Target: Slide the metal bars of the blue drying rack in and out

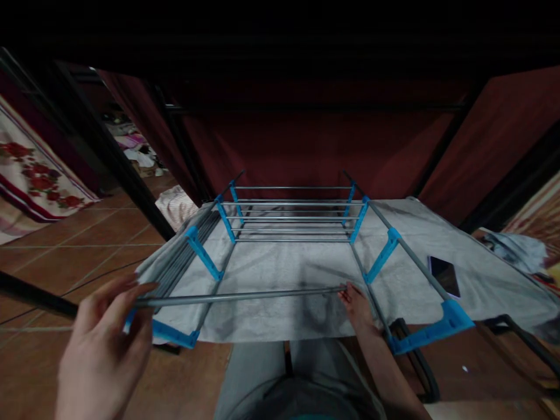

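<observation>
A long grey metal rod (245,296) lies crosswise between my hands, over the near part of a rack frame. At its left end, my left hand (111,332) has its thumb and fingers pinched on the rod. The rod's right end sits in the fingers of my right hand (353,300). The frame has grey side tubes and blue plastic brackets (380,256). Several crossbars (293,219) span the brackets at the far end. Beside the frame's left side lies a bundle of loose rods (186,256). My left hand partly covers the near left bracket (175,333).
The rack stands on a table with a pale cloth (284,265). A phone (444,276) lies on the cloth at the right. Dark posts and dark red curtains (306,146) stand behind. A black chair or armrest frame (422,364) is near the right front. Tiled floor (118,233) shows at left.
</observation>
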Tool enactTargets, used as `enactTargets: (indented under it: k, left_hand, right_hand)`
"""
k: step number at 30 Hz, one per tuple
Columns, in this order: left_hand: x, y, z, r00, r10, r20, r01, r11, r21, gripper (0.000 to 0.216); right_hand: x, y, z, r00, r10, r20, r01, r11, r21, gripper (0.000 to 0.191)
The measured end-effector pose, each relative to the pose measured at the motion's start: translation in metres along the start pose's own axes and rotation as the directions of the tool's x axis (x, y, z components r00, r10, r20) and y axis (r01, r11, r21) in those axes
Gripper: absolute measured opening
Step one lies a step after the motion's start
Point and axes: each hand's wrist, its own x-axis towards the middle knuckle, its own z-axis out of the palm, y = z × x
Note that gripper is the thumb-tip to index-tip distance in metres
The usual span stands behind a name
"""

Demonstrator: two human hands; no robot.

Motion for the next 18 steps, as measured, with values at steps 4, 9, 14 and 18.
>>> enactTargets:
  k: [4,9,14,18]
  left_hand:
    - [0.007,0.034,0.023,0.996,0.019,-0.088,-0.035,0.982,-0.187,0.028]
    - [0.012,0.035,0.047,0.937,-0.344,0.056,0.264,0.594,-0.76,0.045]
    - [0.029,0.021,0.076,0.9,-0.427,0.088,0.243,0.324,-0.914,0.044]
    - [0.049,0.017,0.11,0.893,-0.425,0.145,0.26,0.226,-0.939,0.049]
  right_hand:
    - [-0.01,0.002,-0.01,0.998,-0.015,-0.062,0.014,1.0,-0.01,0.045]
    - [-0.019,-0.003,-0.015,0.994,-0.016,-0.111,0.013,0.999,-0.033,0.049]
    - [-0.011,0.012,-0.036,0.987,0.001,-0.16,0.0,1.0,0.008,0.039]
    - [0.011,0.026,-0.065,0.998,-0.021,-0.065,0.018,0.999,-0.04,0.032]
